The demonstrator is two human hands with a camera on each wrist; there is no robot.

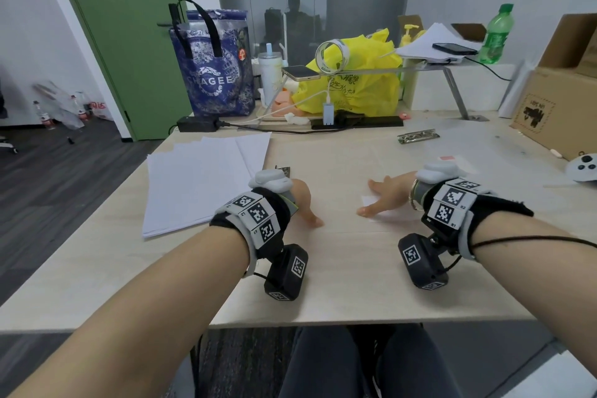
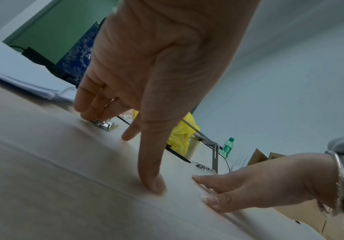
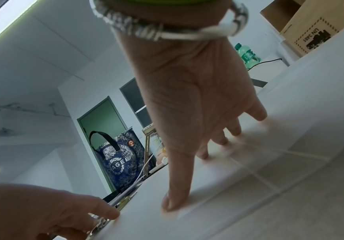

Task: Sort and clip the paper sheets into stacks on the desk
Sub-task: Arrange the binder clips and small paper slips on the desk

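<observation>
A loose stack of white paper sheets [image 1: 200, 181] [image 2: 13, 73] lies on the desk's left side. My left hand [image 1: 303, 200] [image 2: 126, 129] stands on its fingertips just right of the stack. Its thumb presses the desk, and its outer fingers rest on a small metal clip [image 2: 105, 125] [image 1: 282, 169] [image 3: 99, 222]. My right hand [image 1: 386, 195] [image 3: 208, 146] lies spread, its straight fingers pressing a white sheet [image 1: 392, 215] [image 3: 290, 113] flat on the desk. A second metal clip strip [image 1: 418, 136] lies farther back on the right.
Along the desk's back edge stand a blue tote bag [image 1: 214, 74], a yellow plastic bag [image 1: 355, 84] and a raised shelf with a green bottle [image 1: 496, 34]. A cardboard box [image 1: 555, 113] and a white controller [image 1: 583, 168] sit at the right. Cables run behind the paper stack.
</observation>
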